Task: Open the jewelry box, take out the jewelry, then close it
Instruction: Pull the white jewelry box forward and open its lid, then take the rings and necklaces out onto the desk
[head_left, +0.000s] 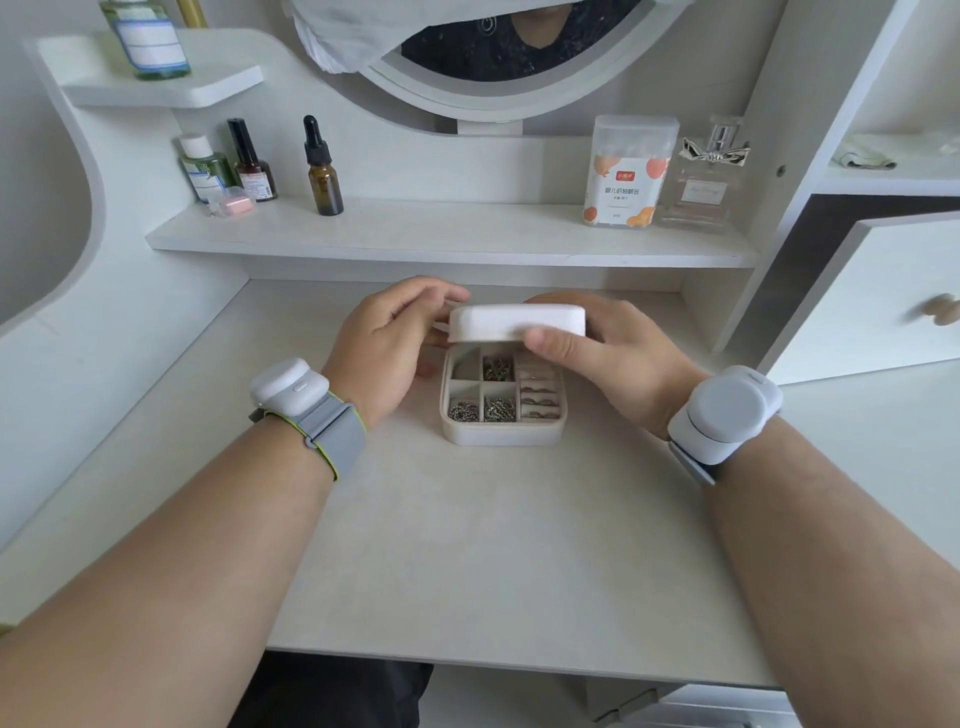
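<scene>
A small white jewelry box (501, 434) stands on the dressing table's middle, its lid (517, 322) raised about half way over the far edge. Both hands grip that lid: my left hand (387, 351) at its left end, my right hand (597, 353) at its right end with the thumb on the front face. Inside, the divided tray shows silvery metal jewelry (498, 408) in three compartments, one empty compartment at the back left, and ring slots (540, 400) on the right. The back of the tray is hidden under the lid.
A shelf (447, 234) behind the box carries small bottles at the left, a brown dropper bottle (323, 171), a cotton-swab box (628, 171) and a perfume bottle (704, 176). A round mirror hangs above. A white cabinet door with a knob (940, 309) stands at the right.
</scene>
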